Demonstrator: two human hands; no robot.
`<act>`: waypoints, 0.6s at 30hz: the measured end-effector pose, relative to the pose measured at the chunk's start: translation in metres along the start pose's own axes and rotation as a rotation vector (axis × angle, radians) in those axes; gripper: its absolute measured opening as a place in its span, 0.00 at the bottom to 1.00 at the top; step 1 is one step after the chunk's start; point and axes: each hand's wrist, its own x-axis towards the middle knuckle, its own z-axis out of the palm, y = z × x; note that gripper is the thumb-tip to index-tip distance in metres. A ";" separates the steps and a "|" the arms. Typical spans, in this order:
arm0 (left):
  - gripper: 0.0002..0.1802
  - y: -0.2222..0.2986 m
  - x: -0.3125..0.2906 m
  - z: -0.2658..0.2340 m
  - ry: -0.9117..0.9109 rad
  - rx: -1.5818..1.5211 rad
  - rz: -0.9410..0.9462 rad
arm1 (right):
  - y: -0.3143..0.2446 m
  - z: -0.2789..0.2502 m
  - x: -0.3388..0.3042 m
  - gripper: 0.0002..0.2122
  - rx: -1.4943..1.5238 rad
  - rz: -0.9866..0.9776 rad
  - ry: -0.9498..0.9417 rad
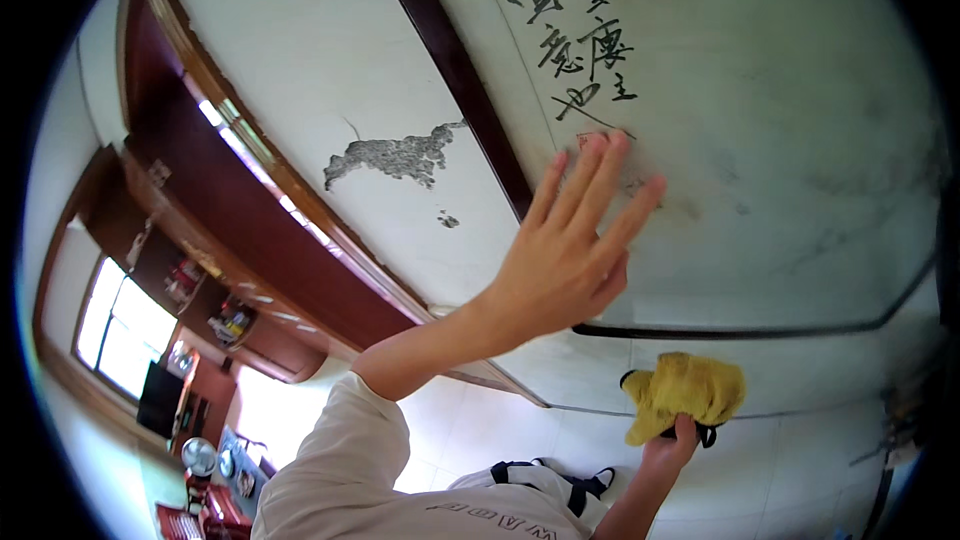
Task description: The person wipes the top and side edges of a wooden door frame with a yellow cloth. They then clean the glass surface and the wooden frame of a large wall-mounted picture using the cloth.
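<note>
My left hand (570,250) is raised with fingers spread against, or just in front of, a large pale framed picture (790,150) that bears dark brush writing and grey smudges. Contact with its surface is hard to judge. Under the fingertips a small red seal mark partly shows. Low on the right, my right hand (670,445) grips a fluffy yellow cloth (695,387) with dark edging, and a black loop hangs by its lower edge. The cloth hangs below the picture's dark lower frame (720,333). Part of the right hand's fingers is hidden by the cloth.
Left of the picture, the white wall (290,50) has a grey peeled patch (395,156). Beyond it stand a dark red wooden panel (240,200) and shelves (185,280). A fan (199,456) and red chairs (220,510) are at the lower left. Pale tiles (790,460) cover the floor.
</note>
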 end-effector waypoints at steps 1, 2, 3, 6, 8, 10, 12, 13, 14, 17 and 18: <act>0.41 0.003 -0.003 0.001 -0.024 0.011 -0.008 | 0.004 -0.004 0.004 0.33 0.023 0.021 -0.042; 0.41 0.005 -0.005 0.002 -0.041 0.045 -0.020 | 0.006 -0.005 0.008 0.35 0.049 0.041 -0.083; 0.40 0.007 -0.007 0.001 -0.087 0.050 -0.029 | 0.009 -0.006 0.013 0.38 0.076 0.064 -0.123; 0.40 0.017 -0.009 0.004 -0.179 0.049 -0.065 | 0.009 0.013 0.036 0.30 -0.268 -0.175 -0.209; 0.40 0.022 -0.012 0.007 -0.217 0.045 -0.055 | 0.007 0.022 0.047 0.31 -0.057 -0.184 -0.336; 0.36 0.026 -0.012 0.006 -0.206 -0.008 -0.060 | 0.009 0.017 0.063 0.35 -0.057 -0.251 -0.588; 0.33 0.025 -0.013 0.004 -0.189 0.001 -0.025 | 0.021 -0.002 0.075 0.36 -0.178 -0.306 -0.665; 0.32 0.025 -0.013 0.003 -0.176 -0.004 -0.008 | 0.019 -0.002 0.076 0.36 -0.331 -0.384 -0.588; 0.27 0.022 -0.016 0.004 -0.099 0.007 -0.002 | 0.018 -0.002 0.078 0.37 -0.483 -0.452 -0.502; 0.22 0.008 -0.033 -0.006 0.138 0.033 -0.072 | 0.014 -0.009 0.074 0.38 -0.561 -0.696 -0.138; 0.22 0.002 -0.038 -0.007 0.217 0.113 -0.098 | 0.013 -0.013 0.073 0.38 -0.499 -0.762 -0.029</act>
